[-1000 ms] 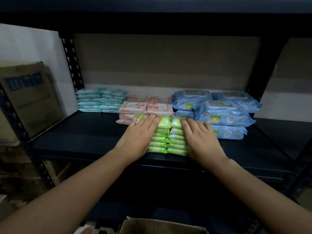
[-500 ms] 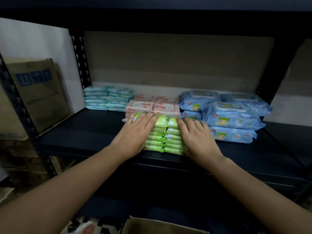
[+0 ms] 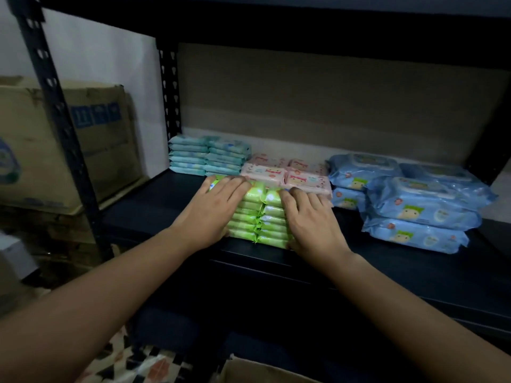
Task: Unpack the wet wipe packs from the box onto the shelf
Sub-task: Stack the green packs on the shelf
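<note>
Two side-by-side stacks of green wipe packs (image 3: 260, 214) at the front of the dark shelf (image 3: 414, 272), near the middle of the view. Pressed from both sides: left hand (image 3: 213, 211) flat against the left stack, fingers straight and laid over the top pack toward 12 o'clock; right hand (image 3: 312, 217) flat against the right stack, fingers straight and pointing toward 11 o'clock. Neither hand curled around a pack.

Directly behind the green stacks, at 12 o'clock, pink wipe packs (image 3: 287, 175) in low piles, touching or nearly touching the green ones; cannot tell which. At 11 o'clock, further back, two stacks of teal wipe packs (image 3: 207, 156) beside the perforated rear post (image 3: 170, 92). At 3 o'clock, large blue wipe packs (image 3: 414, 205) piled in loose stacks, just beside the right hand.

Behind everything, a brown backing board (image 3: 331, 106) across the rear of the shelf. At 9 o'clock, outside the shelf frame, a big cardboard carton (image 3: 33, 145) with blue printed marks, partly hidden by the front post (image 3: 58, 106). At 6 o'clock, along the bottom edge of the view, the rim of an open cardboard box (image 3: 249, 369), with patterned floor (image 3: 143, 363) to its left.
</note>
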